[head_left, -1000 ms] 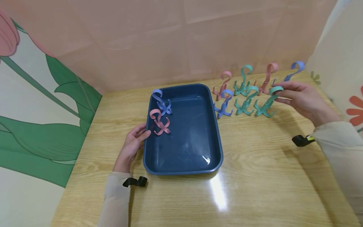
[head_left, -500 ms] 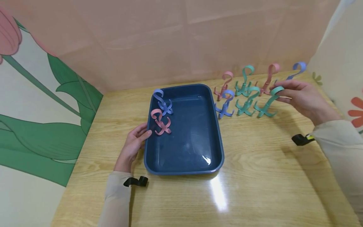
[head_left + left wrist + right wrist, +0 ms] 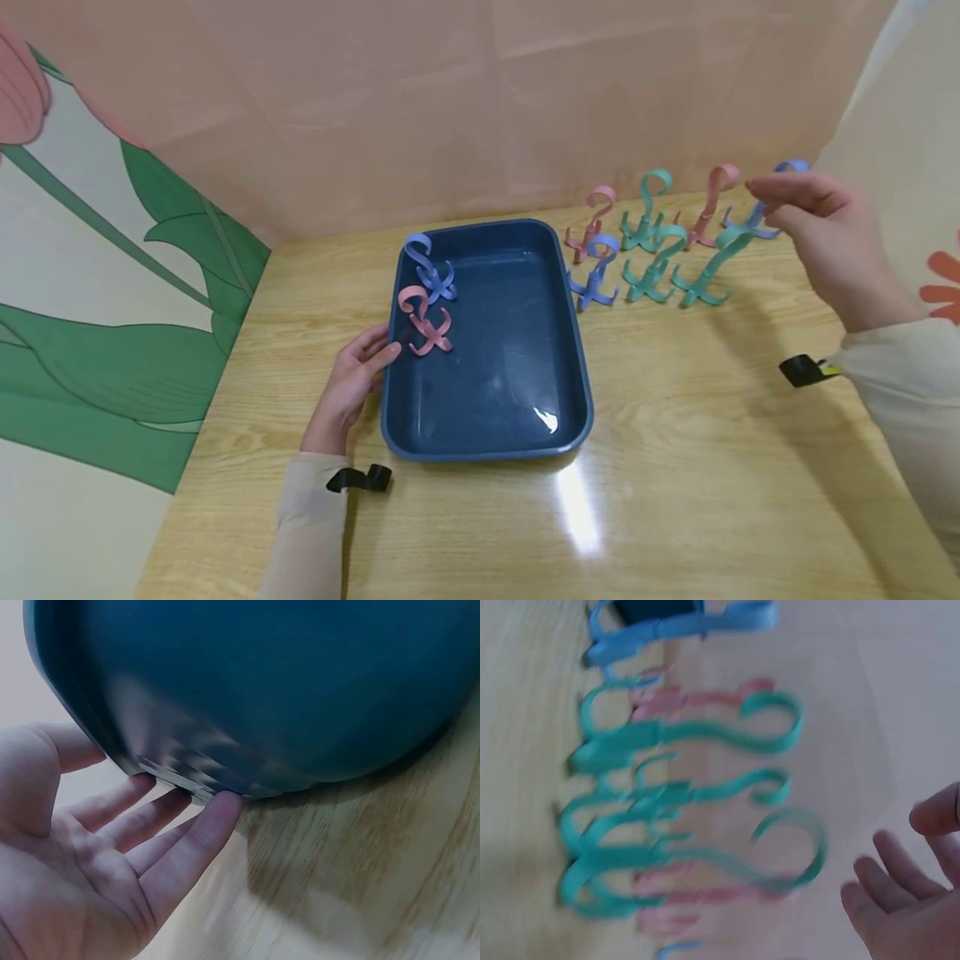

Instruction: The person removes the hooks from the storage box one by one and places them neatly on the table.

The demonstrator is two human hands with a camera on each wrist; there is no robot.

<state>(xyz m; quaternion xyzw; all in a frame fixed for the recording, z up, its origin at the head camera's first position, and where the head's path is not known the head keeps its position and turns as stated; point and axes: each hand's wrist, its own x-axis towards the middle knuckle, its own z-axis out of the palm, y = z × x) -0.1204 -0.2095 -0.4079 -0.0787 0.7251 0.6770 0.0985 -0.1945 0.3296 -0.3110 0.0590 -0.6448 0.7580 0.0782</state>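
My left hand (image 3: 352,375) grips the left rim of a dark blue tray (image 3: 585,417), thumb over the rim; in the left wrist view its fingertips touch the tray's outer wall (image 3: 300,697). Inside the tray, along its left side, a blue four-pronged hook (image 3: 435,282) and a pink one (image 3: 429,333) stand tilted. My right hand (image 3: 832,242) is raised, fingers loosely bent and holding nothing. Nearest to it are a green hook (image 3: 705,279) standing on its prongs and a blue hook (image 3: 750,221), partly hidden behind the hand.
Right of the tray stand more hooks in two rough rows: a blue one (image 3: 592,287), a green one (image 3: 651,275), a second green (image 3: 643,225), a pink (image 3: 588,233) and another pink (image 3: 708,208). A wall (image 3: 420,125) rises behind the wooden table (image 3: 675,483).
My right hand has let go of the front-right green hook and moved up and right, away from it. That hook stands on the table. The left hand keeps its hold on the tray.
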